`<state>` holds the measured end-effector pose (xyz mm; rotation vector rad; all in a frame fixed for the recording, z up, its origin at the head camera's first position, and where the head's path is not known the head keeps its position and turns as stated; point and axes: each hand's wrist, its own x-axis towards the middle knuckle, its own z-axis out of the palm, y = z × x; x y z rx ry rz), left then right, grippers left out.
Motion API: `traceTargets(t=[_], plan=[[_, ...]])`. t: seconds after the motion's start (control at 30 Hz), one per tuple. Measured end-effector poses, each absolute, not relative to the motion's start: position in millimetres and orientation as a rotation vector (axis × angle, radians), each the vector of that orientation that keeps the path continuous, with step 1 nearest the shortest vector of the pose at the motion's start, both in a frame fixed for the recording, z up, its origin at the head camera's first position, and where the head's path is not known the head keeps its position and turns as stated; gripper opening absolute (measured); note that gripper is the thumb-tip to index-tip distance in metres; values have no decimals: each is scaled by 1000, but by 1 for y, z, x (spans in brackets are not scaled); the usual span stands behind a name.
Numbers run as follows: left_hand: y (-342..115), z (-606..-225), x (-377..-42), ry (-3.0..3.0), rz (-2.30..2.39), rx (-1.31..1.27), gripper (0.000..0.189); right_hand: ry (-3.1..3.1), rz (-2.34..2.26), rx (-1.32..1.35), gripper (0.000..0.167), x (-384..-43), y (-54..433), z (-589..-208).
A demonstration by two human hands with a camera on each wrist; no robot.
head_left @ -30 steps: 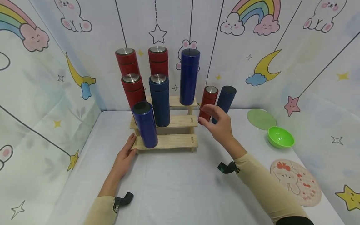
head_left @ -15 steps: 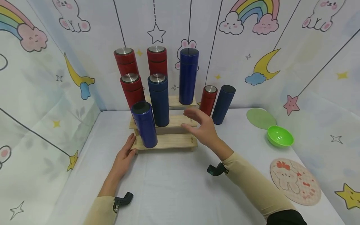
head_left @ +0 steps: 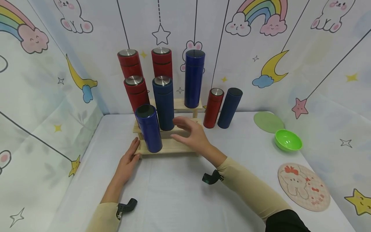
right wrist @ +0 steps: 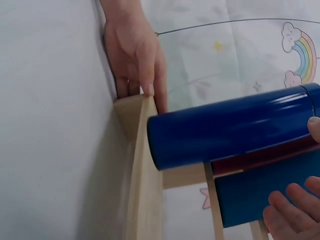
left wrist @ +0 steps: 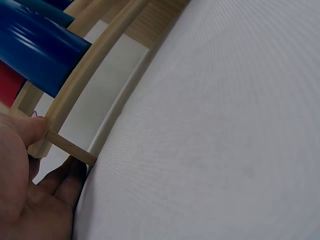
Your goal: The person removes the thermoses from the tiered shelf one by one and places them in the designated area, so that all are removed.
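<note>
My left hand (head_left: 128, 162) grips the left end of the stepped wooden rack (head_left: 176, 146), thumb on the lowest board in the left wrist view. My right hand (head_left: 193, 137) is over the rack's right half, thumb and fingers spread apart, holding nothing. Left of it, a glossy blue thermos (head_left: 149, 129) with a dark lid stands on the lowest board. Close to its fingertips, a matte blue thermos (head_left: 163, 104) with a silver lid is on the middle board, beside a red thermos (head_left: 135, 93). Another red thermos (head_left: 129, 64), a second red one (head_left: 162, 64) and a tall blue thermos (head_left: 194, 79) occupy the top.
Right of the rack, a smaller red thermos (head_left: 213, 108) and a dark blue thermos (head_left: 230, 108) stand on the white-covered table (head_left: 174, 193). Farther right are a green round mat (head_left: 268, 122), a green bowl (head_left: 288, 140) and a pink patterned mat (head_left: 303, 187).
My right hand has left the small red thermos beside the rack and moved left over the boards, toward the glossy blue thermos. My left hand has stayed in place.
</note>
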<state>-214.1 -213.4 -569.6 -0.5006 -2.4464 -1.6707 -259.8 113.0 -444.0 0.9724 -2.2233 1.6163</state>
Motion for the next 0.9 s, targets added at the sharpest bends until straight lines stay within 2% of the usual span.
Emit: traceTargets(t=[0.9], plan=[[-215,-574,-215,-2452,-1647,-506,57,-2390,1722,905,63,-258,72,-453]])
